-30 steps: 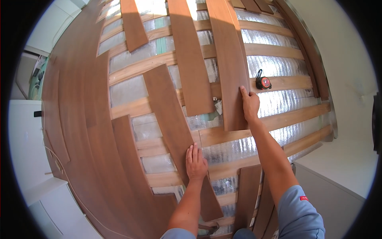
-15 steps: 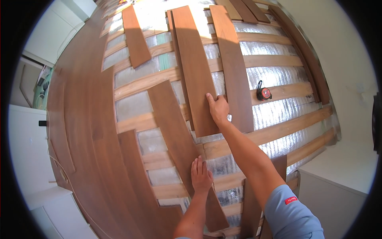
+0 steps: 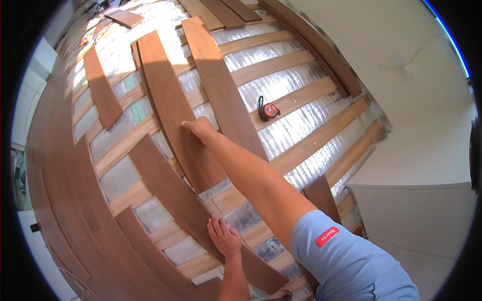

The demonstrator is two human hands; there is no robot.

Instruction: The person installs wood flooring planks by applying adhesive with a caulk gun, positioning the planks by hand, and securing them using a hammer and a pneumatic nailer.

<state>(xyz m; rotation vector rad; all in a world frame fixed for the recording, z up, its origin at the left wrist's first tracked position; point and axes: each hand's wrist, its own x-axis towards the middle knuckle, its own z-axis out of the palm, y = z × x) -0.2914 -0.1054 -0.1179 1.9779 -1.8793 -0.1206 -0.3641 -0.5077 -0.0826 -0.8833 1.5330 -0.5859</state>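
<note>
Under my left hand (image 3: 224, 236) lies a loose brown floorboard (image 3: 170, 185), slanting across wooden battens. The fingers are stretched out flat on its right edge. Farther up, my right hand (image 3: 200, 129) is closed on the right edge of another floorboard (image 3: 168, 95), thumb on top and the other fingers mostly hidden. That board rests partly over a darker board (image 3: 139, 65), whose left edge shows. Just right of my right hand lies a further loose floorboard (image 3: 216, 75). A red and black tape measure (image 3: 269, 111) with a strap sits on a batten beyond it.
Joined brown flooring (image 3: 65, 190) covers the left side. Pale battens (image 3: 321, 140) cross silvery foil sheeting (image 3: 288, 110) in the middle and right. A shorter board (image 3: 103, 90) lies far left, and stacked boards (image 3: 326, 60) line the right wall. A white cabinet (image 3: 401, 210) stands at right.
My view has swung right, so the boards and tape measure appear farther left and tilted. My right hand stays at its board's edge and my left hand stays flat on the other board.
</note>
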